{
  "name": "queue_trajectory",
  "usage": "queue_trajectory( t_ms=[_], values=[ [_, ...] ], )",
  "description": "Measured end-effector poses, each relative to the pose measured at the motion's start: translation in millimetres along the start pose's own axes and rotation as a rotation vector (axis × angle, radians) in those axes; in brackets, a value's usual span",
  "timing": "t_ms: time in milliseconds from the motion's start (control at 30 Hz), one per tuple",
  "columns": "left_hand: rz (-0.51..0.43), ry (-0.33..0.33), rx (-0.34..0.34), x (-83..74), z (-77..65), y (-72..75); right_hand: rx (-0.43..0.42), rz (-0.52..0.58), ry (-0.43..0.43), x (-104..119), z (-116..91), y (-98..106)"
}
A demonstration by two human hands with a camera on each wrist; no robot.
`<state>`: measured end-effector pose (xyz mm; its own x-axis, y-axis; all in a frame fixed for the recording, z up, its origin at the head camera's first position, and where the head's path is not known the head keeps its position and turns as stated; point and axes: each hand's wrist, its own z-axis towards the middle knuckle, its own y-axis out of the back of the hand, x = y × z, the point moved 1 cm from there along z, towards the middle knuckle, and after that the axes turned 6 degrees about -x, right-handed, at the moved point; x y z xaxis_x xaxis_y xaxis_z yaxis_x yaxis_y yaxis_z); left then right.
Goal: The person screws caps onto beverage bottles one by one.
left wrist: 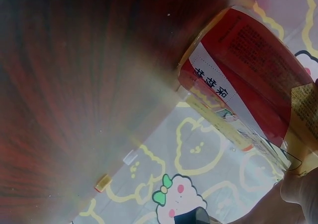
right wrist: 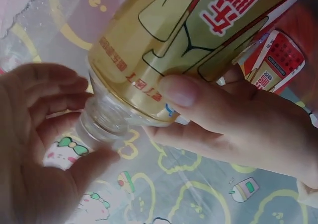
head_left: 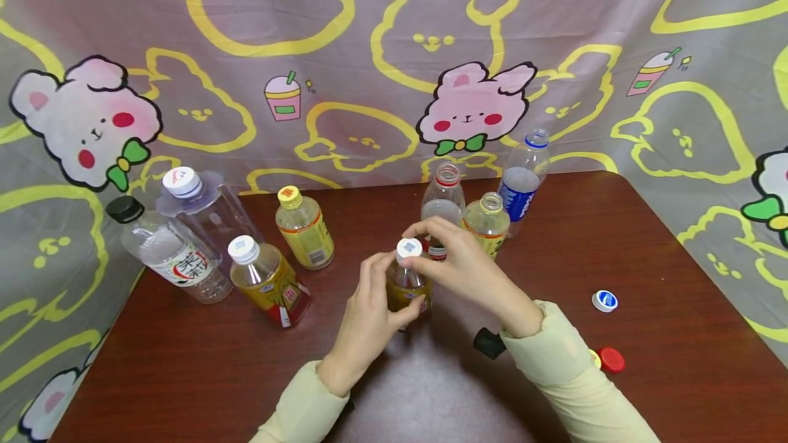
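A drink bottle with an olive and yellow label (head_left: 403,296) stands before me, with a white cap (head_left: 409,249) at its top. My left hand (head_left: 368,320) grips the bottle's body, its thumb across the front. At the top, my right hand (head_left: 458,262) pinches the cap, index finger behind and thumb in front. The right wrist view shows the bottle's clear neck (right wrist: 107,112) between the right hand's thumb and fingers, while the left hand (right wrist: 238,122) wraps the label. A red part of the bottle's label (left wrist: 233,60) appears in the left wrist view.
Capped bottles stand left: black-capped (head_left: 185,265), large clear (head_left: 212,210), amber (head_left: 271,286), yellow-labelled (head_left: 306,234). Uncapped bottles stand behind right: red-ringed (head_left: 443,200), yellow-labelled (head_left: 489,221), blue-labelled (head_left: 520,190). Loose blue-and-white cap (head_left: 605,301) and red cap (head_left: 612,359) lie right. Patterned cloth (head_left: 363,67) hangs behind.
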<state>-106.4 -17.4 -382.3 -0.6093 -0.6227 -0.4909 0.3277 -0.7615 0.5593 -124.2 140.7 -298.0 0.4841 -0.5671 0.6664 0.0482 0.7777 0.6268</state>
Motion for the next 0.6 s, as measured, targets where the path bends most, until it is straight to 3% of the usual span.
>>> queue_trajectory(
  t_ms=[200,400,600],
  values=[
    [-0.003,-0.004,-0.006,0.4,0.3,-0.4,0.087,0.076,0.043,-1.8,-0.1,4.4],
    [0.001,0.011,-0.003,-0.2,-0.2,0.6,0.072,0.033,0.06,0.2,1.8,3.6],
    [0.004,0.006,-0.002,-1.2,-0.7,1.2,0.063,0.011,0.02,2.0,2.8,2.8]
  ],
)
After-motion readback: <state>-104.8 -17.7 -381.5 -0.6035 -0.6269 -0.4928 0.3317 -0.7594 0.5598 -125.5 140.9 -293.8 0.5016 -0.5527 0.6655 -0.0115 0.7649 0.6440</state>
